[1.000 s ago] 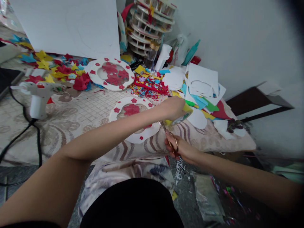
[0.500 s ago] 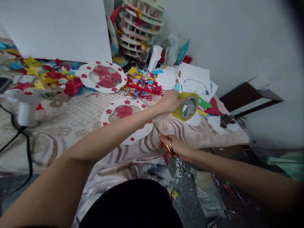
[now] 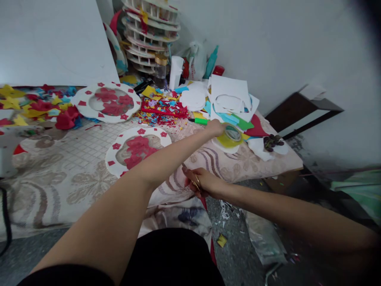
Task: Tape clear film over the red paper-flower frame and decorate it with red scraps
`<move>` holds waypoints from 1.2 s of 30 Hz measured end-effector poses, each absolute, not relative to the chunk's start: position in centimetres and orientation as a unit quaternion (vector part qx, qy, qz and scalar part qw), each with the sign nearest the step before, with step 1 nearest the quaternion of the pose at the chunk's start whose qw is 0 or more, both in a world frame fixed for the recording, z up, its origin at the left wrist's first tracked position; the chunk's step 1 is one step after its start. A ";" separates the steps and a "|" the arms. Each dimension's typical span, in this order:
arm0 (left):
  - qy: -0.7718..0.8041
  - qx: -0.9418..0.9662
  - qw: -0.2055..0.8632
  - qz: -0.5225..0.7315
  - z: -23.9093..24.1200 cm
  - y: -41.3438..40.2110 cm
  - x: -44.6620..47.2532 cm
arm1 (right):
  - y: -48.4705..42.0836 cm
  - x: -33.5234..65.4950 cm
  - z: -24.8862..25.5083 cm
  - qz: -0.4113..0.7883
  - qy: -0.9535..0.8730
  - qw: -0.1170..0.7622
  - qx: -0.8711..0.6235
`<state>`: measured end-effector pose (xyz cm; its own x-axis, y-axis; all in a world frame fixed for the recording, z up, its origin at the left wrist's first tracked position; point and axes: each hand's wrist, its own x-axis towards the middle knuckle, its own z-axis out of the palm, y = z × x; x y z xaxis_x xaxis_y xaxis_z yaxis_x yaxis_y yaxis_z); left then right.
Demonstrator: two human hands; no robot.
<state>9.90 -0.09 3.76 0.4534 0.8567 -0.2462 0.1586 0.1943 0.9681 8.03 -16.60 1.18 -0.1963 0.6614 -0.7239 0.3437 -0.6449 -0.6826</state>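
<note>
My left hand (image 3: 214, 128) reaches across to the right side of the table, its fingers closed at the rim of a roll of yellow tape (image 3: 228, 140). The roll lies nearly flat over white paper pieces; the fingertips are partly hidden. Lower down, by the table's front edge, my right hand (image 3: 200, 182) is wrapped round gold-handled scissors (image 3: 195, 183), whose blades point up and left. To the left, partly behind my left forearm, is a white scalloped ring (image 3: 110, 162) with red paper flowers in its middle. A second such ring (image 3: 85, 103) lies behind it.
Paper scraps (image 3: 163, 111) and a green marker (image 3: 199, 120) lie beyond my left hand. White cut sheets (image 3: 229, 89) are at the back right. A tiered white stand (image 3: 150, 29) and a jar (image 3: 160, 71) stand at the back. A glue gun (image 3: 8, 153) is at the left edge.
My left hand has lowered the tape roll from a tilted, raised position onto the papers. The right hand keeps the scissors. The view has shifted, so things on the table appear further left.
</note>
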 end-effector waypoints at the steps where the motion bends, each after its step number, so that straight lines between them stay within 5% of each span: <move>1: 0.450 0.600 0.600 0.279 4.1 0.0 9.5 | -16.6 8.0 1.2 0.662 -0.399 0.121 -0.623; 9: 0.417 0.787 0.383 0.243 6.4 -1.1 -3.9 | -16.6 8.3 1.4 0.674 -0.393 0.137 -0.610; 15: 0.545 0.719 0.324 0.287 5.6 -4.9 -20.5 | -16.8 8.5 0.8 0.689 -0.388 0.151 -0.593; 18: 0.635 0.631 0.349 0.276 3.8 -8.0 -25.5 | -16.8 8.6 0.8 0.693 -0.392 0.150 -0.586; 25: 0.611 0.413 0.597 0.316 1.6 -12.7 -27.7 | -16.8 8.6 0.8 0.690 -0.399 0.142 -0.586; 36: 0.652 0.455 0.536 0.284 1.5 -9.4 -24.7 | -16.8 8.4 0.8 0.692 -0.378 0.159 -0.594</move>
<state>-24.70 -9.36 1.47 -0.0106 0.8973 -0.4413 0.2887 0.4252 0.8578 8.44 -16.82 0.80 -0.2431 0.6694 -0.7021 0.2299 -0.6634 -0.7121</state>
